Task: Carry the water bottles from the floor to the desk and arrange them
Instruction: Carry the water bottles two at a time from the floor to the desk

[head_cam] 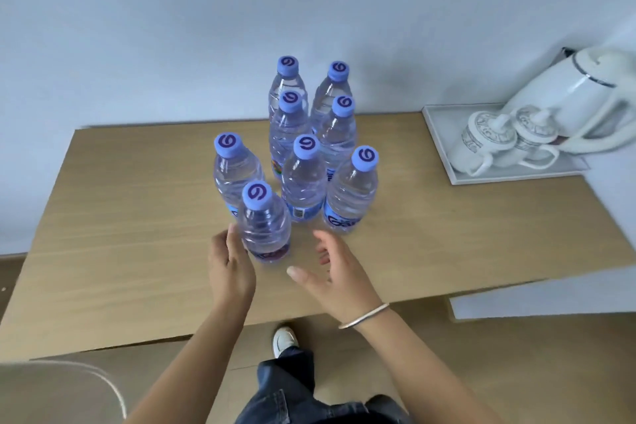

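Head view: eight water bottles stand upright on the desk (137, 234), long axes vertical, caps toward you. Each cap is light blue with a dark purple spiral mark, e.g. the rear-left bottle (287, 86) and the rear-right bottle (333, 93). Labels sit low on the bodies and are blue with purple lettering; the front-right bottle (351, 193) shows large letters that cannot be read with confidence, and the centre bottle (303, 182) shows a small barcode panel. No brand name is legible.

Six bottles form two columns running away from you toward the wall. The two remaining bottles stand to the left of that group: the left bottle (234, 172) and, just in front of it, the nearest bottle (265, 227).

Your left hand (230, 272) is against the left side of the nearest bottle, fingertips touching its wall; whether the fingers wrap around it cannot be told. Your right hand (335, 272) is apart from the bottle on its right, fingers spread and relaxed, holding nothing, with a bangle (364, 315) on the wrist.

At the desk's far right corner, a tray (437, 134) carries two patterned cups (481, 144) and a white kettle (564, 93)
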The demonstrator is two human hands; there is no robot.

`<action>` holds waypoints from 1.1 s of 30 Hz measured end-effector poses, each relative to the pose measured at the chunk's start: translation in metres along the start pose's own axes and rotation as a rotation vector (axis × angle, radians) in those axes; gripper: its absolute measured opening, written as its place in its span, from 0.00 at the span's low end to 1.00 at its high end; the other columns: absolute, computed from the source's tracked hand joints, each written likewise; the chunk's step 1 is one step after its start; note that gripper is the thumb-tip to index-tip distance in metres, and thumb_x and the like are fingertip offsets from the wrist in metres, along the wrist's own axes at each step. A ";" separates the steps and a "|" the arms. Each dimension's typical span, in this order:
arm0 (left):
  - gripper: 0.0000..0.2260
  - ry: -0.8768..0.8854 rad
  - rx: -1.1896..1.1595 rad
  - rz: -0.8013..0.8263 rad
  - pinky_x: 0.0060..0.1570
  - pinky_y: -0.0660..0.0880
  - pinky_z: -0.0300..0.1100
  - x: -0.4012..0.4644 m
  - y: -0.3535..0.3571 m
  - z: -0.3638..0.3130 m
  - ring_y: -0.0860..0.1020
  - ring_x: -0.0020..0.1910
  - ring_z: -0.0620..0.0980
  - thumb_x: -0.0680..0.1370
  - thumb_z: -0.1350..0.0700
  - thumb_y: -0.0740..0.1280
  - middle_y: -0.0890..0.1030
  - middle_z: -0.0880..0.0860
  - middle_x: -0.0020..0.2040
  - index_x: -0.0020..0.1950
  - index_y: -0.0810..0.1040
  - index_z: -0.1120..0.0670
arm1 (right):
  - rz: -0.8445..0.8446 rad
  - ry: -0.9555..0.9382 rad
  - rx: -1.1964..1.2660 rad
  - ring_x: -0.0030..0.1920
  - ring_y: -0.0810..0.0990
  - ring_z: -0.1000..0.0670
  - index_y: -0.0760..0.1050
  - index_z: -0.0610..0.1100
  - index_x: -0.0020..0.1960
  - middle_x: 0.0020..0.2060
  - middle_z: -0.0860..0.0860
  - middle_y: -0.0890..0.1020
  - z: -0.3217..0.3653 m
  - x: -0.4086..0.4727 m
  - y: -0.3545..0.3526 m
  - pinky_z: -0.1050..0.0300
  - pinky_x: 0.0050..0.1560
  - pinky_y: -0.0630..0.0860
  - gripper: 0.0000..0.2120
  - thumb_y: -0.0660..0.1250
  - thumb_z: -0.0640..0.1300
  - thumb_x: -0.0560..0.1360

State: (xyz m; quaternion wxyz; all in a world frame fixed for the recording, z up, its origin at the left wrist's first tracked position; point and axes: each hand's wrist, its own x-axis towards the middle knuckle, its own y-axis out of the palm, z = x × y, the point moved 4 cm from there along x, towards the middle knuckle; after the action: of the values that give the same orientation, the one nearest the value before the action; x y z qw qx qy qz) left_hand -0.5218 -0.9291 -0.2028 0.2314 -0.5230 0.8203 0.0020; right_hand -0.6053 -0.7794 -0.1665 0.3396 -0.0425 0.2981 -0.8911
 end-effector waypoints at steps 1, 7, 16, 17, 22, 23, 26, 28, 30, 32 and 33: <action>0.12 -0.045 -0.019 -0.007 0.56 0.72 0.55 -0.013 0.004 0.010 0.76 0.49 0.55 0.79 0.44 0.54 0.76 0.53 0.49 0.47 0.71 0.50 | -0.016 0.006 -0.010 0.52 0.70 0.57 0.65 0.44 0.67 0.54 0.54 0.71 -0.006 -0.008 -0.008 0.62 0.56 0.69 0.29 0.70 0.52 0.71; 0.05 0.063 0.233 0.284 0.48 0.74 0.55 -0.098 0.064 0.026 0.77 0.42 0.56 0.75 0.58 0.63 0.76 0.51 0.37 0.40 0.72 0.51 | -0.143 0.082 -0.078 0.53 0.76 0.50 0.74 0.39 0.57 0.52 0.47 0.78 -0.056 -0.078 -0.075 0.65 0.52 0.68 0.15 0.68 0.45 0.73; 0.10 0.829 0.715 0.851 0.44 0.69 0.39 -0.299 0.197 0.025 0.75 0.44 0.47 0.75 0.53 0.67 0.77 0.50 0.47 0.53 0.77 0.55 | -0.387 0.424 -0.090 0.59 0.75 0.47 0.73 0.39 0.61 0.58 0.45 0.77 -0.162 -0.248 -0.192 0.57 0.61 0.69 0.17 0.67 0.46 0.74; 0.11 0.847 0.732 0.884 0.45 0.70 0.40 -0.319 0.208 0.029 0.75 0.45 0.48 0.75 0.53 0.67 0.77 0.51 0.48 0.54 0.77 0.56 | -0.425 0.464 -0.085 0.59 0.75 0.47 0.74 0.39 0.60 0.58 0.45 0.77 -0.172 -0.270 -0.203 0.59 0.60 0.69 0.17 0.67 0.46 0.74; 0.12 0.979 0.827 1.080 0.47 0.72 0.42 -0.401 0.251 0.051 0.74 0.47 0.47 0.75 0.51 0.65 0.76 0.49 0.51 0.56 0.76 0.53 | -0.579 0.655 -0.045 0.57 0.76 0.47 0.74 0.41 0.59 0.57 0.46 0.77 -0.215 -0.361 -0.244 0.55 0.59 0.71 0.16 0.65 0.47 0.75; 0.12 0.999 0.839 1.112 0.46 0.70 0.41 -0.411 0.258 0.054 0.73 0.46 0.46 0.75 0.51 0.64 0.76 0.48 0.51 0.57 0.76 0.53 | -0.605 0.677 -0.039 0.57 0.76 0.47 0.74 0.41 0.59 0.56 0.46 0.77 -0.220 -0.373 -0.249 0.58 0.58 0.70 0.15 0.65 0.47 0.75; 0.13 1.042 0.865 1.238 0.45 0.68 0.39 -0.452 0.293 0.063 0.73 0.46 0.45 0.75 0.50 0.64 0.75 0.47 0.52 0.58 0.75 0.52 | -0.735 0.757 -0.020 0.56 0.76 0.50 0.74 0.42 0.58 0.55 0.47 0.79 -0.240 -0.415 -0.269 0.65 0.50 0.66 0.15 0.66 0.47 0.74; 0.14 1.056 0.862 1.308 0.46 0.69 0.39 -0.474 0.318 0.065 0.74 0.47 0.45 0.75 0.50 0.64 0.76 0.48 0.53 0.59 0.75 0.53 | -0.793 0.810 -0.006 0.56 0.76 0.50 0.74 0.42 0.59 0.56 0.48 0.79 -0.252 -0.434 -0.283 0.63 0.51 0.68 0.15 0.65 0.48 0.75; 0.14 1.087 0.864 1.374 0.47 0.69 0.39 -0.497 0.346 0.067 0.74 0.47 0.45 0.75 0.49 0.64 0.76 0.47 0.54 0.59 0.75 0.52 | -0.836 0.862 -0.004 0.57 0.76 0.50 0.74 0.42 0.60 0.57 0.48 0.78 -0.265 -0.447 -0.301 0.59 0.56 0.71 0.16 0.65 0.48 0.75; 0.13 1.108 0.871 1.421 0.46 0.68 0.39 -0.516 0.378 0.068 0.74 0.47 0.44 0.75 0.49 0.64 0.75 0.46 0.54 0.58 0.75 0.51 | -0.870 0.893 -0.013 0.57 0.76 0.50 0.74 0.43 0.60 0.58 0.49 0.78 -0.279 -0.455 -0.323 0.56 0.58 0.71 0.16 0.64 0.48 0.75; 0.13 1.113 0.873 1.437 0.46 0.68 0.39 -0.524 0.392 0.068 0.74 0.47 0.44 0.75 0.49 0.64 0.75 0.45 0.53 0.58 0.75 0.50 | -0.878 0.906 -0.018 0.57 0.75 0.50 0.74 0.43 0.60 0.57 0.49 0.78 -0.285 -0.456 -0.333 0.56 0.58 0.71 0.16 0.64 0.48 0.75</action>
State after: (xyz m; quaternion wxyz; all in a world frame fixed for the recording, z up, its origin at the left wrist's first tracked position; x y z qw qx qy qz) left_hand -0.6519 -0.2861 -0.1571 -0.0695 0.2993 0.8616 -0.4039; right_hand -0.5288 -0.1519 -0.1551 -0.2180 0.2179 0.3747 -0.8744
